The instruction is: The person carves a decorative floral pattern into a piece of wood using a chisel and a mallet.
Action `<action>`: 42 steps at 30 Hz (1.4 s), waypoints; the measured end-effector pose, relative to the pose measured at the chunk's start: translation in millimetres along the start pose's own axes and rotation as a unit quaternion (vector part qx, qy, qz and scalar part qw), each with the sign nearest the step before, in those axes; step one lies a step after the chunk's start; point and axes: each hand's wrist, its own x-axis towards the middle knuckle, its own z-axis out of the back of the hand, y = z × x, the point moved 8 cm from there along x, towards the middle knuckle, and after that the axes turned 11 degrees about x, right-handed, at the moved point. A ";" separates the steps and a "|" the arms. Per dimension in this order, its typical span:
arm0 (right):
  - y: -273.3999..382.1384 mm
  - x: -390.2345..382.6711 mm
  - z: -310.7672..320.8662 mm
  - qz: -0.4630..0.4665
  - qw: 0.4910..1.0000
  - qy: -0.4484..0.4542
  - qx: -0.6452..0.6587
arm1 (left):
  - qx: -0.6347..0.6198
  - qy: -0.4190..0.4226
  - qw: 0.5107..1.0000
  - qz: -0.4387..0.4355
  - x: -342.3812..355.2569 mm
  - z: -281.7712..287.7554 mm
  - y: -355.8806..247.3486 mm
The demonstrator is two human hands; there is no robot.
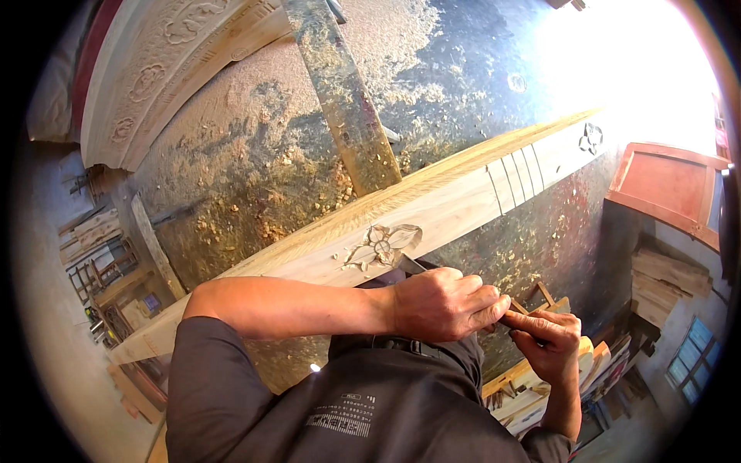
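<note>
A long pale wooden beam (451,216) runs diagonally in front of my body. On its face is a carved flower with petals (381,246), with small wood chips around it. The blade of a carving chisel (410,265) reaches the lower right of this carving. My left hand (438,304) is closed around the chisel near the blade, its forearm crossing over the beam's near side. Farther back, my right hand (549,339) grips the chisel's handle (515,315). The blade's very tip is hard to make out against the wood.
Several dark lines cross the beam near a second carved flower (591,139). A narrow plank (343,100) meets the beam's far side. Shavings cover the floor (262,154). A carved curved panel (166,73) stands far left, a reddish panel (668,189) right, and stacked boards (664,285) below it.
</note>
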 end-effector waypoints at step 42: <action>0.7 -38.3 -20.3 0.016 0.996 -0.082 -0.035 | -0.037 -0.004 0.997 -0.068 -8.3 0.0 -13.3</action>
